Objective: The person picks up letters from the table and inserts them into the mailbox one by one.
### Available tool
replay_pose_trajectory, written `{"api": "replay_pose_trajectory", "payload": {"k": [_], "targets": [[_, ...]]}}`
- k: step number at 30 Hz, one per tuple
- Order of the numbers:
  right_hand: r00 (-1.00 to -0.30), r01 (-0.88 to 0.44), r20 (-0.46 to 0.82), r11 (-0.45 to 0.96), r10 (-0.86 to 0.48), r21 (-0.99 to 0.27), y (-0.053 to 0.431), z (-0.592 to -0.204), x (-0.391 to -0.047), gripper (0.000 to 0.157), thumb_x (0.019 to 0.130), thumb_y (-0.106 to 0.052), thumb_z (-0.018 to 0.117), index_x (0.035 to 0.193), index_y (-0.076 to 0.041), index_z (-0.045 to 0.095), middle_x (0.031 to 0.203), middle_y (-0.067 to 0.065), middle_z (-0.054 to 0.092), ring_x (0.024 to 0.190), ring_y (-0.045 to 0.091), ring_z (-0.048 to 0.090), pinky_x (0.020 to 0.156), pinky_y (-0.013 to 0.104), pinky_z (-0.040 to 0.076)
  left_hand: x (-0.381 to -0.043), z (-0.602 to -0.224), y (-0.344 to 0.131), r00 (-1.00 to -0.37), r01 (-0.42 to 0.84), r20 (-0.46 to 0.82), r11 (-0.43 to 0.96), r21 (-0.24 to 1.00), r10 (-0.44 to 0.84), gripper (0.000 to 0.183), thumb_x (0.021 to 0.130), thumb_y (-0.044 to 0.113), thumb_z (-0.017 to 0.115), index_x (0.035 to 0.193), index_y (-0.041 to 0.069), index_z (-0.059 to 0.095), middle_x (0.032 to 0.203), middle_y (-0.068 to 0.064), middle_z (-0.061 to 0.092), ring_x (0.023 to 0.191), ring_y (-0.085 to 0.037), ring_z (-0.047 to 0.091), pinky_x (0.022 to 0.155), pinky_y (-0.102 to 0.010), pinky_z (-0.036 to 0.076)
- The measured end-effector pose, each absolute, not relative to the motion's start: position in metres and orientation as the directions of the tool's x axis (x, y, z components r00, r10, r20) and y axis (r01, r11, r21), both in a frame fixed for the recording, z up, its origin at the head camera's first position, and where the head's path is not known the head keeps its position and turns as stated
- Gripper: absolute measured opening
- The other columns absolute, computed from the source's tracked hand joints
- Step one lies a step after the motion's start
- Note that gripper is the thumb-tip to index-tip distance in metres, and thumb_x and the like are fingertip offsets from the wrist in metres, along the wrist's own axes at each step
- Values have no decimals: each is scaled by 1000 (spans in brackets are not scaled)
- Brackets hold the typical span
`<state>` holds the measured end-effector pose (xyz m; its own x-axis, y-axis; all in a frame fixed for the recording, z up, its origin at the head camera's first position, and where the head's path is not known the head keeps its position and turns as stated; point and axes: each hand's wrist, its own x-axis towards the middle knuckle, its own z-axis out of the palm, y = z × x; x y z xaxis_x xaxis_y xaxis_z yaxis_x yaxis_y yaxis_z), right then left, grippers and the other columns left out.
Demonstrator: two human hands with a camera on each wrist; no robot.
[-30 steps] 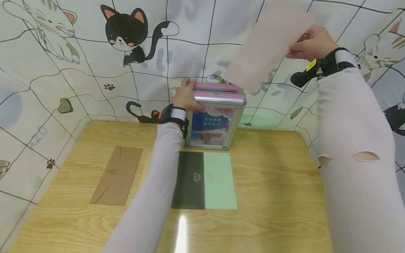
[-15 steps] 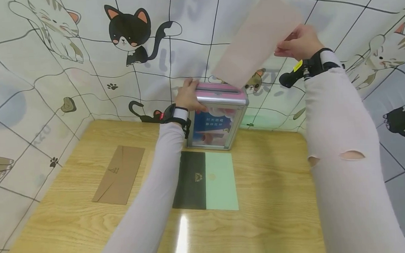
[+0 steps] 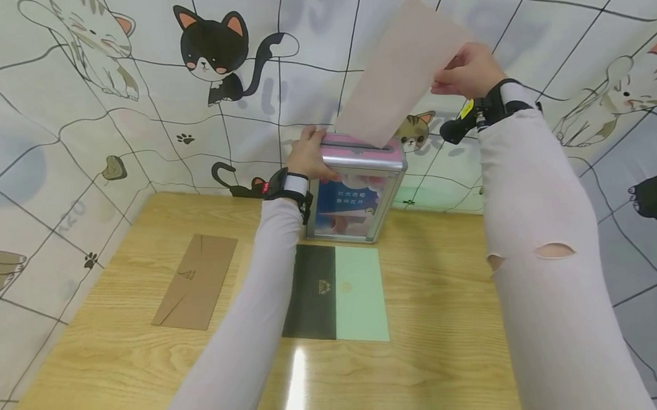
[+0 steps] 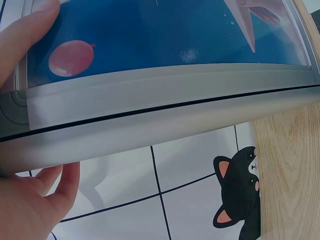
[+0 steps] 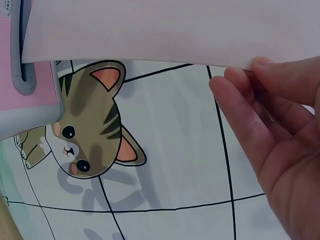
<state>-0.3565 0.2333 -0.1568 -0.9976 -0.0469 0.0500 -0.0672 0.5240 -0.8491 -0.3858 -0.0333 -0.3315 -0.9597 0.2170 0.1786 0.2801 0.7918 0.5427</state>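
Note:
A pale pink envelope [image 3: 402, 71] slants above the ballot-style box, its lower end at the slot in the pink top [image 3: 359, 146]. My right hand [image 3: 469, 72] pinches the envelope's right edge between thumb and fingers; in the right wrist view the envelope's end [image 5: 125, 32] meets the grey-rimmed slot [image 5: 22, 82]. The silver-framed box [image 3: 356, 200] stands upright against the wall with a blue printed front. My left hand [image 3: 308, 155] grips the box's top left corner; in the left wrist view its thumb [image 4: 30, 37] lies on the front and its fingers [image 4: 67, 187] are behind.
On the wooden table [image 3: 442, 347], a brown envelope [image 3: 196, 283] lies to the left. A black envelope [image 3: 313, 295] and a mint green one [image 3: 361, 293] lie side by side before the box. A cat-print cloth wall [image 3: 313, 20] stands close behind the box.
My right hand has moved left and slightly down with the pink envelope, whose lower end has come from the box's right side to the slot. The left hand keeps its grip on the box.

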Motion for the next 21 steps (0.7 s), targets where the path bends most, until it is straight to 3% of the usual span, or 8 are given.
{"api": "replay_pose_trajectory", "payload": {"k": [6,15,21], "targets": [[-996,-84,56,566,-67,-820,228,-160,-359,32,87,-10,57,119,-6,50,109,10,53,76,10,58,64,14,50,-384,-330,-32,-962,271,170,803,531,213,113,51,41,86,144,20,25,150,-4,14,126,-36,30,89,-46,43],[-994,-104,56,699,-92,-708,216,-161,-363,32,87,-14,57,116,-3,51,97,4,56,70,6,59,66,14,50,-382,-329,-32,-969,245,146,821,516,198,113,53,41,85,145,22,23,151,-1,12,127,-36,30,86,-45,46],[-993,-104,38,695,-110,-712,208,-162,-369,29,86,-8,57,113,0,50,85,-2,58,66,5,59,65,16,51,-382,-328,-32,-967,254,151,817,518,205,113,53,41,85,145,22,22,151,-2,11,127,-36,30,86,-46,45]]}}
